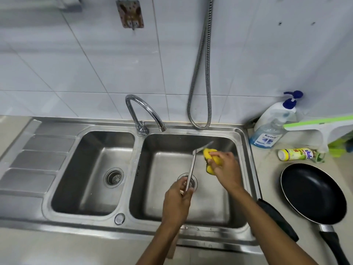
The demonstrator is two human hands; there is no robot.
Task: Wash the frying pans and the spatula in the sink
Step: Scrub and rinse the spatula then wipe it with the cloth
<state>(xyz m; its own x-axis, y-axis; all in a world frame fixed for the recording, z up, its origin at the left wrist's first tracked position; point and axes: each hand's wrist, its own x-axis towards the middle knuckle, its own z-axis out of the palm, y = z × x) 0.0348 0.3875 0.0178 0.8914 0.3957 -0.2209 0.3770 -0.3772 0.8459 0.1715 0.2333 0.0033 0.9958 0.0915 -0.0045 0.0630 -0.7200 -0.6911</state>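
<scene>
Over the right basin of the steel double sink (246,150), my left hand (176,201) grips the lower shaft of a metal spatula (191,167), its blade tilted up toward the far wall. My right hand (224,169) grips a yellow sponge (209,155) folded against the spatula's blade end. A black non-stick frying pan (313,194) lies on the counter right of the sink, handle toward me. A second dark handle (277,219) lies across the sink's right rim; its pan is hidden behind my right forearm.
A chrome tap (145,111) arches over the divider, with no water visibly running. A flexible metal hose (200,73) hangs on the tiled wall. Two pump bottles (271,121), a lying yellow-green bottle (295,154) and a white-green squeegee (324,127) crowd the right counter. The left basin (91,175) holds nothing.
</scene>
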